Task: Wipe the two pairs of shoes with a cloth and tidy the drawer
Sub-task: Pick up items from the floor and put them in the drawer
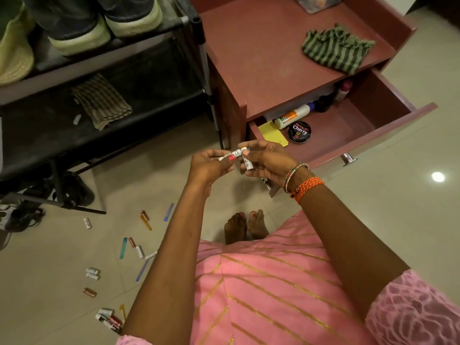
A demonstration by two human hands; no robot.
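Note:
My left hand pinches a white battery and my right hand grips another white battery; the two touch just in front of the open drawer. Inside the drawer lie a round black shoe polish tin, a white bottle, a yellow card and darker bottles at the back. A green striped cloth lies crumpled on the red cabinet top. A pair of dark shoes with pale soles stands on the rack's upper shelf.
Several loose batteries and coloured plastic strips are scattered on the tiled floor to my left. The black shoe rack holds a folded striped cloth. Dark sandals sit under it. My bare feet are below my hands.

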